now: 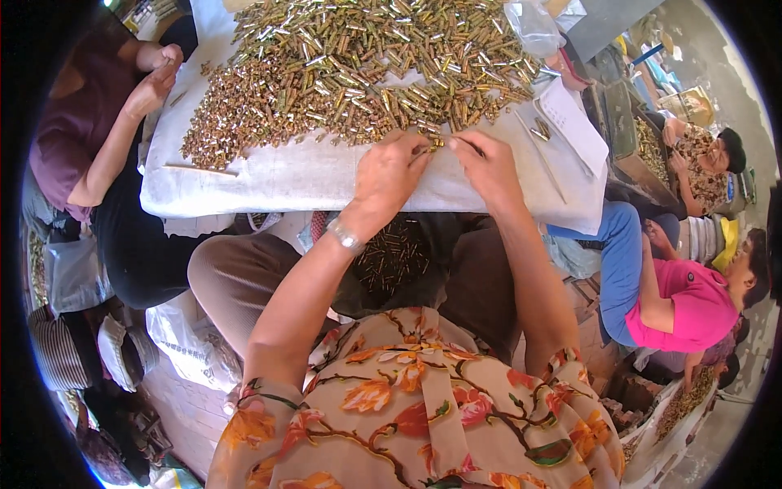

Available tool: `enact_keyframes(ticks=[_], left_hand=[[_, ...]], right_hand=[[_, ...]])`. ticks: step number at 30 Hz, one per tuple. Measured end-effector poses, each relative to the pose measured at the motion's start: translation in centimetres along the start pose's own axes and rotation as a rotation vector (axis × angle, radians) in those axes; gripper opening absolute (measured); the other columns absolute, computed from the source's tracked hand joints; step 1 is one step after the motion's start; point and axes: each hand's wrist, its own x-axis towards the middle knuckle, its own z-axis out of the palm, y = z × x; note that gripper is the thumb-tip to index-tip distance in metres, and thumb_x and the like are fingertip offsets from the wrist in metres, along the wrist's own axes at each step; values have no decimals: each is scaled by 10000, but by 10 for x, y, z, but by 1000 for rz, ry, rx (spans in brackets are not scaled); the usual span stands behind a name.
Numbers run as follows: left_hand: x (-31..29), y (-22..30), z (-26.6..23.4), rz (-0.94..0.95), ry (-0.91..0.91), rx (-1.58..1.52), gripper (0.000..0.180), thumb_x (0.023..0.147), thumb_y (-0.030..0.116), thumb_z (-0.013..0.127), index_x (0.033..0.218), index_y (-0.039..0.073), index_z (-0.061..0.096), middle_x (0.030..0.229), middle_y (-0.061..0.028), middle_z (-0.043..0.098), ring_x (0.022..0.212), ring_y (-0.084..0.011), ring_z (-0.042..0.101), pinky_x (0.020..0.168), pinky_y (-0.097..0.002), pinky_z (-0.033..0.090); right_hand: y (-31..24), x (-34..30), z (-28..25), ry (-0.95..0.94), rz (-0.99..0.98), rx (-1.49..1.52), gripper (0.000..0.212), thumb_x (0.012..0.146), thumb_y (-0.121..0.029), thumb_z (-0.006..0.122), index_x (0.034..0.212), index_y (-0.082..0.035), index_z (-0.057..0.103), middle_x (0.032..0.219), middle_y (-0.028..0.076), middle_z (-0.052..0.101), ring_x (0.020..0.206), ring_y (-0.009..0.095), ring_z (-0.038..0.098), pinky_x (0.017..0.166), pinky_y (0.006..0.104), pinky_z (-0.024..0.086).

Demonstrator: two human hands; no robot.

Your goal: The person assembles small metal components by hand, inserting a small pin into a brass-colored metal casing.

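My left hand (389, 173), with a wristwatch (347, 236) on its wrist, pinches a small brass-coloured metal piece (436, 143) at the near edge of the pile. My right hand (489, 169) is closed just beside it, thumb and fingers pressed together; what sits in its fingertips is too small to make out. Beyond both hands spreads a heap of slim brass-coloured metal tubes (366, 61). Short, nut-like brass pieces (232, 122) lie to its left. Between my knees a dark container (393, 257) holds several slim metal pieces.
A white cloth (269, 183) covers the table. On it lie a thin wooden stick (200, 169), a slender rod (541, 156) and a white pad (573, 122). A clear plastic bag (531, 28) stands at the back right. People sit left and right; a white bag (191, 342) rests on the floor.
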Motion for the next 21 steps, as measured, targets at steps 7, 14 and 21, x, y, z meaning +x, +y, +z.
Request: enact_keyframes(ticks=[7, 14, 21], left_hand=[[6, 0, 11, 40, -11, 125, 69, 777, 125, 660, 808, 65, 645, 840, -111, 633, 758, -315, 634, 667, -419, 506], [-33, 4, -25, -340, -89, -583, 153, 863, 81, 651, 999, 11, 656, 848, -63, 680, 748, -118, 648, 682, -255, 529], [-78, 24, -57, -551, -104, -1234, 178, 909, 62, 594, 1073, -7, 610, 938, -81, 666, 832, -139, 656, 760, -262, 554]], right_hand=[[-1, 42, 13, 90, -507, -1219, 186, 781, -72, 585, 961, -44, 628, 855, 168, 620, 796, 371, 630, 699, 455, 503], [-11, 17, 18, 53, -645, -1255, 212, 808, -52, 572, 1018, -35, 597, 852, 164, 622, 805, 312, 644, 677, 378, 519], [-26, -64, 35, -69, -360, -264, 167, 869, -89, 637, 995, -14, 557, 876, 82, 656, 825, 115, 608, 733, 254, 477]])
